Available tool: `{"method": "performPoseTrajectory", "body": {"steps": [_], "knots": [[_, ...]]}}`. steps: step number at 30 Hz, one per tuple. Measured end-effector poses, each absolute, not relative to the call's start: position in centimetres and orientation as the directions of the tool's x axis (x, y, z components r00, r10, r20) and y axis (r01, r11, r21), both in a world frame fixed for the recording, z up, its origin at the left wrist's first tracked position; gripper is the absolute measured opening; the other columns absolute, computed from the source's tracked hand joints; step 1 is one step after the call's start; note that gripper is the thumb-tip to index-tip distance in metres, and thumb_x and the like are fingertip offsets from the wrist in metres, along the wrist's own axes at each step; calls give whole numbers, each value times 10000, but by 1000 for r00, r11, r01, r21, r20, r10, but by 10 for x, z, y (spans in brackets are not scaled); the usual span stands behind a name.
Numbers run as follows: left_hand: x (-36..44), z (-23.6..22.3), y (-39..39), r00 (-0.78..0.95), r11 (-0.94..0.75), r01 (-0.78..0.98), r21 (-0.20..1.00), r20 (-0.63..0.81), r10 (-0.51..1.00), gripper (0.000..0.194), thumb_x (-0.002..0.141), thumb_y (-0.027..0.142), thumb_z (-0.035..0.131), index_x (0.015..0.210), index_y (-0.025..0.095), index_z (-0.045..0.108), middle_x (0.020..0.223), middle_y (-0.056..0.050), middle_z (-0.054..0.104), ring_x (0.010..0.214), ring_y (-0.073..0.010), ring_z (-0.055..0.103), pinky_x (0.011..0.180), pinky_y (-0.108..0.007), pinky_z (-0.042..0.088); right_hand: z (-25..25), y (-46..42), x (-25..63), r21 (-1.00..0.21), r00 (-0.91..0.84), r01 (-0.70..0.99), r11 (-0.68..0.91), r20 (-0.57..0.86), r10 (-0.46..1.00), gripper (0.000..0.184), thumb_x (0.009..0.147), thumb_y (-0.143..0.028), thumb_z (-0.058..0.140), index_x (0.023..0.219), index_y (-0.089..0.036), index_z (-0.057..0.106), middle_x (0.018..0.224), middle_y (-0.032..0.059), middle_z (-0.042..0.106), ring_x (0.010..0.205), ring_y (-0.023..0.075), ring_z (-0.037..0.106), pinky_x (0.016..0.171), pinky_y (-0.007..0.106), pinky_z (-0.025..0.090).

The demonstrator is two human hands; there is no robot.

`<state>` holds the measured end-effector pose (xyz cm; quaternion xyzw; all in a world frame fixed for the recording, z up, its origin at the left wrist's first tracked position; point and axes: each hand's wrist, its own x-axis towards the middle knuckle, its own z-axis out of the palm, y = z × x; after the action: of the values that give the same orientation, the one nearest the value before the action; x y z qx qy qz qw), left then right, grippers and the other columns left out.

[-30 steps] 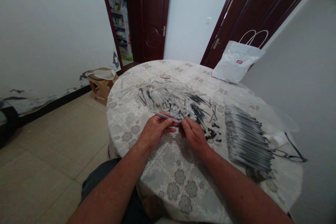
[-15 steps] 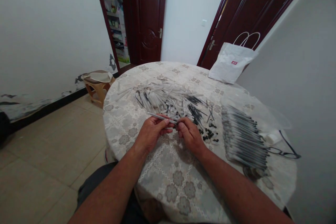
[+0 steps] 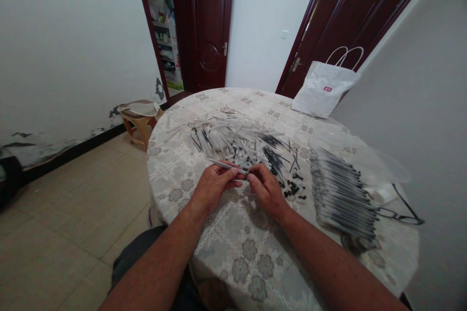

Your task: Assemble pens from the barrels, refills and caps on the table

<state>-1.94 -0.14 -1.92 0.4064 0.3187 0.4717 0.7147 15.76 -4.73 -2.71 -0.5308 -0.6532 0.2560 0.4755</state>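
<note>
My left hand (image 3: 218, 182) is closed around a slim whitish pen (image 3: 220, 162), which points up to the left. My right hand (image 3: 265, 184) pinches at the pen's other end; its fingertips hide what exactly they grip there. Just beyond both hands lies a loose heap of translucent pen barrels (image 3: 219, 138). Dark thin refills (image 3: 274, 159) lie to the right of the heap, and small black end pieces (image 3: 292, 188) are scattered nearest my right hand. Further right, many grey pens (image 3: 341, 194) are stacked in a neat row.
A round table with a flowered cloth (image 3: 239, 269) carries everything. A pair of glasses (image 3: 396, 215) lies at the right edge beside a clear plastic sheet (image 3: 379, 155). A white paper bag (image 3: 324, 90) stands at the back right. On the floor at left is a stool (image 3: 140, 124).
The view has shifted slightly, so everything sits a little lower and further right. Both hands keep their places on the pen, with hardly any finger movement.
</note>
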Motion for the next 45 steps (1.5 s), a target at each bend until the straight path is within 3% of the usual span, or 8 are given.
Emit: {"method": "performPoseTrajectory", "body": {"steps": [3, 11, 17, 24, 29, 33, 38, 45], "knots": [[-20, -19, -1, 358, 226, -408, 885, -73, 931, 282, 761, 285, 847, 936, 129, 689, 914, -116, 774, 841, -224, 761, 707, -303, 629, -25, -48, 158, -823, 6, 482, 300, 346, 938, 186, 1000, -379, 514, 946, -221, 598, 729, -23, 584, 666, 148, 542, 633, 262, 406], [-19, -20, -1, 371, 218, -374, 901, -70, 926, 306, 767, 312, 845, 948, 130, 678, 922, -107, 776, 851, -230, 761, 726, -326, 631, -32, -45, 156, -937, -25, 263, 229, 230, 973, 424, 1051, -484, 397, 724, -236, 503, 603, -23, 529, 552, 148, 489, 549, 279, 378], [-19, -22, -1, 373, 178, -361, 915, -34, 927, 306, 774, 334, 839, 946, 135, 682, 911, -101, 777, 856, -227, 759, 741, -330, 627, -28, -47, 158, -904, -16, 330, 272, 282, 959, 373, 1027, -471, 467, 748, -232, 533, 637, -17, 548, 601, 151, 508, 600, 282, 389], [-20, -22, -1, 392, 159, -341, 927, -13, 920, 323, 786, 359, 827, 967, 130, 690, 934, -116, 778, 877, -240, 759, 750, -343, 627, -37, -41, 156, -993, -56, -117, -18, -11, 998, 390, 945, -563, 564, 765, -217, 553, 612, -29, 526, 465, 108, 458, 418, 234, 311], [-22, -21, 2, 318, 127, -392, 911, 4, 948, 307, 798, 348, 817, 992, 142, 700, 917, -98, 769, 866, -226, 753, 727, -329, 631, -41, -36, 163, -979, 41, -199, -44, -53, 998, 427, 910, -602, 587, 747, -211, 542, 581, -39, 514, 428, 95, 454, 378, 212, 285], [-24, -21, 3, 257, 106, -433, 895, 10, 966, 298, 780, 336, 826, 984, 154, 706, 949, -88, 760, 861, -217, 750, 724, -329, 633, -42, -35, 168, -990, 88, -141, -32, -45, 995, 449, 921, -623, 543, 734, -215, 539, 568, -35, 522, 418, 100, 450, 372, 215, 288], [-24, -15, 2, 242, 101, -384, 918, -5, 970, 306, 763, 344, 822, 975, 155, 705, 889, -80, 754, 820, -215, 741, 741, -363, 629, -35, -38, 170, -980, 79, 121, 157, 168, 983, 274, 924, -494, 620, 980, -226, 633, 687, -34, 592, 532, 112, 516, 492, 228, 410], [-62, -5, 11, 266, -271, 203, 941, 214, 940, 196, 885, 346, 681, 998, 191, 722, 843, -50, 730, 755, -187, 685, 686, -311, 552, -28, -36, 178, -951, 225, 232, 203, 256, 940, 248, 919, -454, 625, 991, -218, 644, 716, -25, 602, 560, 125, 529, 513, 246, 411]]}}
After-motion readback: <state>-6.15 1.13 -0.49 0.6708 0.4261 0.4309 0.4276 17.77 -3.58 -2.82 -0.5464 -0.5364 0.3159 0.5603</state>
